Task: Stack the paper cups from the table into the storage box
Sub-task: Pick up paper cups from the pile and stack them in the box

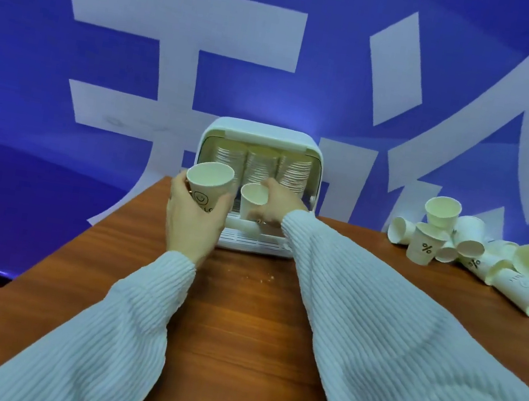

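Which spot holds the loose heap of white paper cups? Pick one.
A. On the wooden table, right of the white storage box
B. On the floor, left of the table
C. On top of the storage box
A: the loose heap of white paper cups lies on the brown wooden table, right of the white plastic storage box.

Left hand (pixel 191 220) gripping, right hand (pixel 276 206) seemingly pinching, arms outstretched

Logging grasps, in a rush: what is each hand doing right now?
Left hand: fingers wrapped round a smiley-print paper cup.
Right hand: holding a plain paper cup at the storage box opening.
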Motion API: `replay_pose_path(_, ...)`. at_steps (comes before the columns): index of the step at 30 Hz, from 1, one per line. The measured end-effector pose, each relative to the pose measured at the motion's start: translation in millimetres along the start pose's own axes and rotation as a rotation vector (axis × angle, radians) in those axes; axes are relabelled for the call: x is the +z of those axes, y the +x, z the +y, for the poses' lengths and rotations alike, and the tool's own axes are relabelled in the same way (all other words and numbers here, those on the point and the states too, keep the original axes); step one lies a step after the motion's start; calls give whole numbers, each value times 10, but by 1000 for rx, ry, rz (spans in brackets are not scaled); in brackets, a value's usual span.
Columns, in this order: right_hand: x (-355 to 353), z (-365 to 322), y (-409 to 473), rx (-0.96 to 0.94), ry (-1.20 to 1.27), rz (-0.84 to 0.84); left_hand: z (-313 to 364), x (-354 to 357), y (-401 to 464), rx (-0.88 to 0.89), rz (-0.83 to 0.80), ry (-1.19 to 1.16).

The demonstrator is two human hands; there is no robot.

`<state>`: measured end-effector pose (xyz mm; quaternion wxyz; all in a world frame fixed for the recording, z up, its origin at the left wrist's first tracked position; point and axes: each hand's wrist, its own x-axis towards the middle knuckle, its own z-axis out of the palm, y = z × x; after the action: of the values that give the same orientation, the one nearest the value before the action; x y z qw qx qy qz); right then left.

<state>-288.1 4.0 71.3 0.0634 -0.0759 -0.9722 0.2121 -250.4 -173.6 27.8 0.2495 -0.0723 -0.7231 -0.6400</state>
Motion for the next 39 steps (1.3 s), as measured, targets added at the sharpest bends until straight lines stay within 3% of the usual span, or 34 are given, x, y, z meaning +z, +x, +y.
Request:
replay_pose_path(6, 83, 16, 225, 47, -11, -115, -75, -63, 142, 36, -86, 33)
replay_pose_path(12, -159, 126, -47, 33, 326, 135, 45, 120, 447, 114, -152, 118)
replay_pose_path(16, -187, 346, -257, 7, 422, 175, 172, 392, 595, 152, -199, 132)
replay_pose_path(22, -236, 683, -479, -17, 446, 184, -42, 703, 643, 141, -446, 462)
replay_pose_path(27, -286, 843, -570, 11, 484, 213, -88, 766, 555, 191, -563, 926)
replay_pose_path(31, -283, 921, -689, 25, 504, 225, -70, 752, 512, 192, -579, 1047)
replay_pose_path(33, -273, 1061, -745, 58, 516, 276, -3, 778, 464, 314, -468, 984)
replay_pose_path(36, -290, 1448, -758, 120, 498, 442, 154, 972, 137, 668, -270, 638)
replay_pose_path(39, -351, 1878, -717, 219, 286, 618, 316, 1312, -377, 819, -372, 355)
